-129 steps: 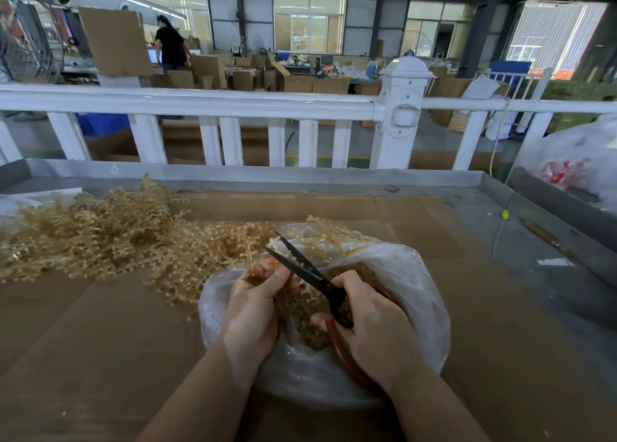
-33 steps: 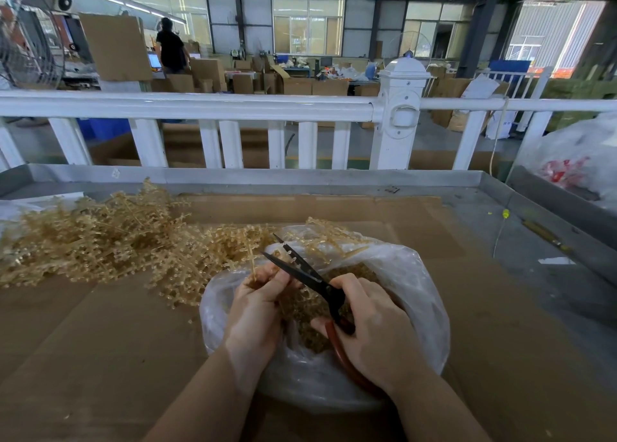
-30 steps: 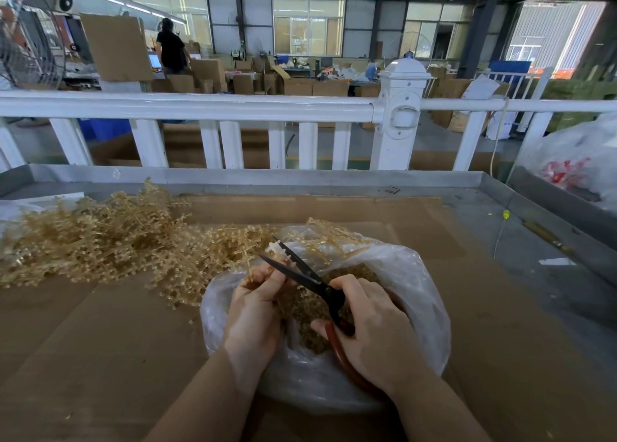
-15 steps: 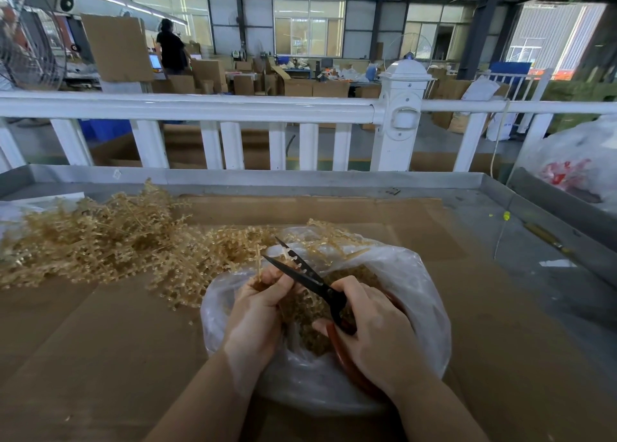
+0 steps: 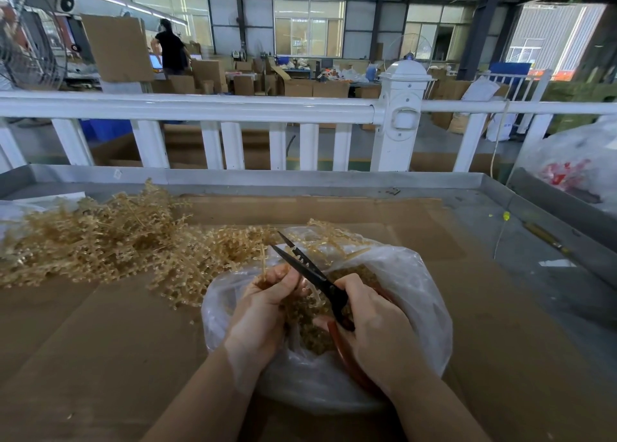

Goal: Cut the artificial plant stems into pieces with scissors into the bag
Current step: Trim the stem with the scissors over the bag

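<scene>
Pinching a thin golden stem (image 5: 264,264) upright over the bag (image 5: 420,294), the left hand (image 5: 263,308) presents it at ten o'clock from the right hand (image 5: 377,328), whose grip curls round scissors (image 5: 309,271) with blades parted, aimed that way.

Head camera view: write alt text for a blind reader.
Two bare hands work over a clear plastic bag of cut pieces: the right hand holds open black-bladed scissors, the left hand pinches a golden plastic stem. A pile of golden artificial stems lies left.
</scene>
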The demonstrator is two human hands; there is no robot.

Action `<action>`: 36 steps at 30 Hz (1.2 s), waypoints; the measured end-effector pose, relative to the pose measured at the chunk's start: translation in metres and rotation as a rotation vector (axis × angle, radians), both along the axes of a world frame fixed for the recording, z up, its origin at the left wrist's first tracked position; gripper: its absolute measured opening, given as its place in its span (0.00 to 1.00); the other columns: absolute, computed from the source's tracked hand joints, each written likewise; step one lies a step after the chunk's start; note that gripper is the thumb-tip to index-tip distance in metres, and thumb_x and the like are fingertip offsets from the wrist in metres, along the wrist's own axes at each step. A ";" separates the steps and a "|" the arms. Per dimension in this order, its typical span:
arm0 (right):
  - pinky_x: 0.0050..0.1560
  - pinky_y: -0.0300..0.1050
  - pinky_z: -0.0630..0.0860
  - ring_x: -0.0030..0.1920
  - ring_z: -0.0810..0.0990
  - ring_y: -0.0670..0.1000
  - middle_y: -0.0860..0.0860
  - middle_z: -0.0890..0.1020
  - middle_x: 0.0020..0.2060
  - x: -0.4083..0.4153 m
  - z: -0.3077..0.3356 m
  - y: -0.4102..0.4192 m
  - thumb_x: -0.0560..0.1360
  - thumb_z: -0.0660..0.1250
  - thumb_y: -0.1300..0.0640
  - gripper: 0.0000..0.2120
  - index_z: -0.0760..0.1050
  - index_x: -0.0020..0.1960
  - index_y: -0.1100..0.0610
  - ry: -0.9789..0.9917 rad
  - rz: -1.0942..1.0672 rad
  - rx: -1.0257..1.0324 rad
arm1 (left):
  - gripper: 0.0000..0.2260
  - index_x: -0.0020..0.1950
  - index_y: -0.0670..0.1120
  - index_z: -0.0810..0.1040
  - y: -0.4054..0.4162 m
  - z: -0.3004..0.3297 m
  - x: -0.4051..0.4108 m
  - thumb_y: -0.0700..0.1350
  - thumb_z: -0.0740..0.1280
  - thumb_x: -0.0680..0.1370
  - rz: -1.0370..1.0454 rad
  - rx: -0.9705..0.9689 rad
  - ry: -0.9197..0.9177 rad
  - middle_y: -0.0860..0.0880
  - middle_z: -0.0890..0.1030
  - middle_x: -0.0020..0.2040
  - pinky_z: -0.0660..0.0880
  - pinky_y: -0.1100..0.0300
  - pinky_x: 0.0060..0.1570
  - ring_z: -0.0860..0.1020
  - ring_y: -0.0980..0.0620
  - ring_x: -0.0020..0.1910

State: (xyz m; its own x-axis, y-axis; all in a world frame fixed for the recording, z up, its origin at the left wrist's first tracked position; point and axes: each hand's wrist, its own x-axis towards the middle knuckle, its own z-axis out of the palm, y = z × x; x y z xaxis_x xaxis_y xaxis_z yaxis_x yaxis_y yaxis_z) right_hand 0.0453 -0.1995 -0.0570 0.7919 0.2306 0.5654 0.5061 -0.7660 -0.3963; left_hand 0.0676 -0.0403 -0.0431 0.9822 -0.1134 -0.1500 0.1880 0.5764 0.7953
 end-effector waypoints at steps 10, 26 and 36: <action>0.31 0.31 0.72 0.32 0.78 0.43 0.46 0.80 0.34 0.004 -0.001 0.003 0.73 0.71 0.45 0.15 0.73 0.49 0.55 -0.079 -0.067 -0.070 | 0.13 0.50 0.34 0.79 -0.002 0.002 -0.001 0.39 0.68 0.68 0.051 0.007 0.051 0.32 0.79 0.53 0.73 0.44 0.60 0.77 0.34 0.56; 0.41 0.36 0.77 0.39 0.78 0.42 0.44 0.79 0.40 0.004 -0.003 0.001 0.75 0.55 0.34 0.23 0.73 0.52 0.53 -0.066 -0.039 0.038 | 0.03 0.36 0.43 0.83 -0.003 -0.001 0.001 0.39 0.70 0.67 -0.012 0.103 0.023 0.40 0.83 0.44 0.81 0.53 0.45 0.82 0.43 0.46; 0.40 0.37 0.77 0.40 0.79 0.43 0.45 0.80 0.41 0.003 -0.001 0.002 0.74 0.55 0.34 0.23 0.72 0.53 0.53 -0.029 -0.043 0.046 | 0.05 0.33 0.46 0.83 -0.004 -0.001 0.002 0.40 0.69 0.68 -0.032 0.085 0.009 0.40 0.83 0.42 0.80 0.54 0.40 0.83 0.44 0.43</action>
